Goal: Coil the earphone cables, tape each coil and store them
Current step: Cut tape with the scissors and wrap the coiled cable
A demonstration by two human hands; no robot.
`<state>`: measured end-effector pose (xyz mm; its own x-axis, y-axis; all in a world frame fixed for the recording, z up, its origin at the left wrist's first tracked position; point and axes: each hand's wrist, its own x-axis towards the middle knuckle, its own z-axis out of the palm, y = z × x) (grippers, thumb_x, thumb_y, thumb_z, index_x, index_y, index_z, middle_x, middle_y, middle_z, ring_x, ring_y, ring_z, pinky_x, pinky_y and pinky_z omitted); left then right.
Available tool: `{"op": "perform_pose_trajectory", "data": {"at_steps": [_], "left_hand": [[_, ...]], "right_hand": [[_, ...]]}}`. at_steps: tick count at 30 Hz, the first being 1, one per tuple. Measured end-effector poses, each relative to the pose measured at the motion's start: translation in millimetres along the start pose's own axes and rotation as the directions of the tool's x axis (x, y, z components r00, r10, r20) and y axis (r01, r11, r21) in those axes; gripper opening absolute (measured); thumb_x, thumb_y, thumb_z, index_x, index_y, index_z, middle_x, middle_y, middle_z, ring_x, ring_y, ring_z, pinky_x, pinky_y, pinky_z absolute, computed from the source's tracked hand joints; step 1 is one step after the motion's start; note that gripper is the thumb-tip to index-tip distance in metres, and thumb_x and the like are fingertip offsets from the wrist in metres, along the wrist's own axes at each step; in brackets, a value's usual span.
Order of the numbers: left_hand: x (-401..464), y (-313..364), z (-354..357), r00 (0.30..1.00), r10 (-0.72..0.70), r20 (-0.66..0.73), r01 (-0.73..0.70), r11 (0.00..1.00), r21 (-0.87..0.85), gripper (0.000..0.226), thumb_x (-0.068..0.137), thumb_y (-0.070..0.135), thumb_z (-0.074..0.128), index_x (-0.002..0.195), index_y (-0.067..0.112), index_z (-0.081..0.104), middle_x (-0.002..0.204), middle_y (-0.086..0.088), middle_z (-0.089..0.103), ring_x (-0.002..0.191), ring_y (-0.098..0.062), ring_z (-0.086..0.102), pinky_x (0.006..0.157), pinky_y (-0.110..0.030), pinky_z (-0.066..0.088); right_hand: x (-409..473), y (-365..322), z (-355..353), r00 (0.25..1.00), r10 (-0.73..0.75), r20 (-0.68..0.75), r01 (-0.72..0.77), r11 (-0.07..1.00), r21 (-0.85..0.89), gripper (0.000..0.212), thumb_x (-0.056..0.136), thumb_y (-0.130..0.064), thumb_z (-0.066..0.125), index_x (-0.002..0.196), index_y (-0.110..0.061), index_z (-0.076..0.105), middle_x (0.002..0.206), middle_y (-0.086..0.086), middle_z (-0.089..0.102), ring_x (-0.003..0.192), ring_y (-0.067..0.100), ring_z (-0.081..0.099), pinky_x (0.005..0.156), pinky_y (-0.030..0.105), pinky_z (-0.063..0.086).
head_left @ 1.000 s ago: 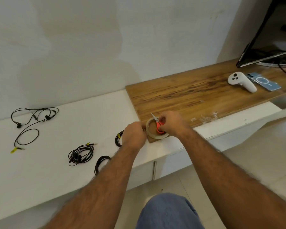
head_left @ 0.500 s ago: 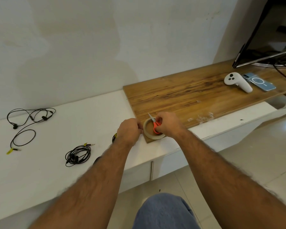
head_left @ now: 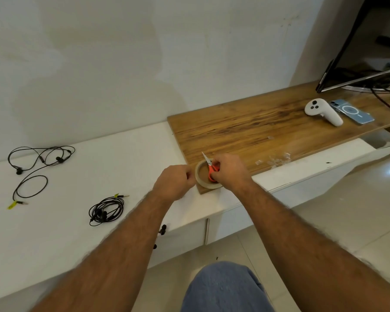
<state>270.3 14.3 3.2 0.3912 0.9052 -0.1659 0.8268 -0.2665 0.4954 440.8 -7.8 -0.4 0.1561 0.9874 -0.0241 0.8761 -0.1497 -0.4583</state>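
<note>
Round tape roll — orange-handled scissors across it

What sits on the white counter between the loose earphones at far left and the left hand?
In the head view, one coiled earphone bundle lies between the loose earphones and the left hand; otherwise bare white counter.

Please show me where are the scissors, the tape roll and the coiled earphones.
scissors (head_left: 213,168): head view, on the orange handle.
tape roll (head_left: 198,176): head view, on its left rim.
coiled earphones (head_left: 106,211): head view, on the bundle of loops.
</note>
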Motion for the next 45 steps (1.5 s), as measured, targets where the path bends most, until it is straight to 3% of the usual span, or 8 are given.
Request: {"op": "perform_pose_trajectory", "data": {"at_steps": [9, 14, 20, 24, 28, 33, 38, 45], "left_hand": [[-11.3, -7.5, 5.3, 0.999, -0.016, -0.038, 0.005, 0.961, -0.275, 0.007, 0.078, 0.018, 0.061, 0.074, 0.012, 0.064, 0.070, 0.004, 0.065, 0.060, -0.012, 0.057, 0.065, -0.036, 0.055], [-5.4, -0.4, 6.1, 0.998, -0.058, -0.009, 0.050, 0.915, -0.399, 0.012, 0.077, 0.015, 0.060, 0.065, 0.016, 0.057, 0.093, 0.007, 0.071, 0.077, -0.010, 0.064, 0.057, -0.025, 0.048], [-7.6, -7.0, 5.6, 0.993, -0.109, -0.045, 0.081, 0.907, -0.413, 0.006, 0.078, 0.019, 0.062, 0.074, 0.014, 0.062, 0.089, 0.003, 0.071, 0.071, -0.018, 0.066, 0.063, -0.040, 0.060], [-10.1, -8.4, 5.3, 0.992, -0.126, -0.019, 0.104, 0.885, -0.453, 0.007, 0.079, 0.017, 0.061, 0.072, 0.017, 0.060, 0.092, 0.003, 0.072, 0.065, -0.016, 0.064, 0.065, -0.040, 0.059], [-9.1, -9.1, 2.9, 0.988, -0.153, 0.025, 0.145, 0.859, -0.491, 0.010, 0.082, 0.019, 0.061, 0.075, 0.013, 0.060, 0.084, -0.001, 0.074, 0.080, -0.024, 0.071, 0.067, -0.039, 0.059], [-9.2, -7.8, 2.3, 0.980, -0.197, 0.040, 0.188, 0.829, -0.526, 0.017, 0.085, 0.022, 0.068, 0.075, 0.012, 0.058, 0.078, -0.004, 0.074, 0.071, -0.020, 0.067, 0.067, -0.036, 0.058], [-11.1, -9.5, 4.9, 0.972, -0.232, 0.039, 0.214, 0.805, -0.554, 0.020, 0.083, 0.022, 0.070, 0.072, 0.013, 0.056, 0.077, -0.004, 0.074, 0.079, -0.025, 0.071, 0.072, -0.037, 0.058], [-16.7, -15.9, -1.2, 0.997, -0.069, -0.024, 0.057, 0.939, -0.338, 0.010, 0.078, 0.006, 0.062, 0.071, 0.014, 0.062, 0.094, 0.005, 0.072, 0.069, -0.012, 0.067, 0.060, -0.025, 0.055]], "right_hand": [[1.8, -4.8, -7.4, 0.999, 0.015, 0.038, -0.014, 0.999, -0.032, 0.014, 0.084, -0.020, 0.068, 0.097, -0.016, 0.069, 0.090, 0.002, 0.068, 0.083, 0.017, 0.062, 0.070, 0.031, 0.055], [7.9, -6.8, -17.8, 0.998, 0.037, 0.045, -0.035, 0.998, -0.044, 0.020, 0.081, -0.020, 0.070, 0.102, -0.022, 0.072, 0.094, -0.002, 0.071, 0.087, 0.014, 0.064, 0.075, 0.031, 0.058], [3.7, -7.4, -13.9, 0.998, 0.040, 0.049, -0.049, 0.980, 0.193, 0.031, 0.080, -0.011, 0.072, 0.109, -0.021, 0.070, 0.099, -0.004, 0.068, 0.089, 0.014, 0.063, 0.071, 0.030, 0.058], [-7.5, -7.0, -14.8, 0.972, 0.072, 0.224, -0.211, 0.687, 0.695, 0.037, 0.082, 0.004, 0.067, 0.116, -0.009, 0.062, 0.084, 0.009, 0.067, 0.063, 0.020, 0.061, 0.047, 0.028, 0.048], [-31.9, 2.0, -24.6, 0.894, -0.089, 0.439, -0.374, 0.391, 0.841, 0.026, 0.088, -0.004, 0.067, 0.114, -0.007, 0.061, 0.078, 0.009, 0.066, 0.065, 0.018, 0.061, 0.052, 0.024, 0.045], [-63.9, 18.3, -5.9, 0.782, -0.193, 0.592, -0.534, 0.283, 0.797, 0.018, 0.090, -0.021, 0.065, 0.103, -0.011, 0.056, 0.095, 0.017, 0.065, 0.071, 0.022, 0.065, 0.057, 0.027, 0.050], [-86.3, 14.7, 12.6, 0.823, -0.143, 0.550, -0.525, 0.182, 0.832, 0.036, 0.081, -0.026, 0.068, 0.110, -0.008, 0.056, 0.094, 0.016, 0.067, 0.071, 0.021, 0.067, 0.059, 0.028, 0.052], [-89.6, 9.4, 20.8, 0.804, -0.165, 0.571, -0.558, 0.120, 0.821, 0.036, 0.081, -0.028, 0.067, 0.109, -0.007, 0.056, 0.094, 0.018, 0.067, 0.072, 0.022, 0.067, 0.059, 0.028, 0.054]]}}
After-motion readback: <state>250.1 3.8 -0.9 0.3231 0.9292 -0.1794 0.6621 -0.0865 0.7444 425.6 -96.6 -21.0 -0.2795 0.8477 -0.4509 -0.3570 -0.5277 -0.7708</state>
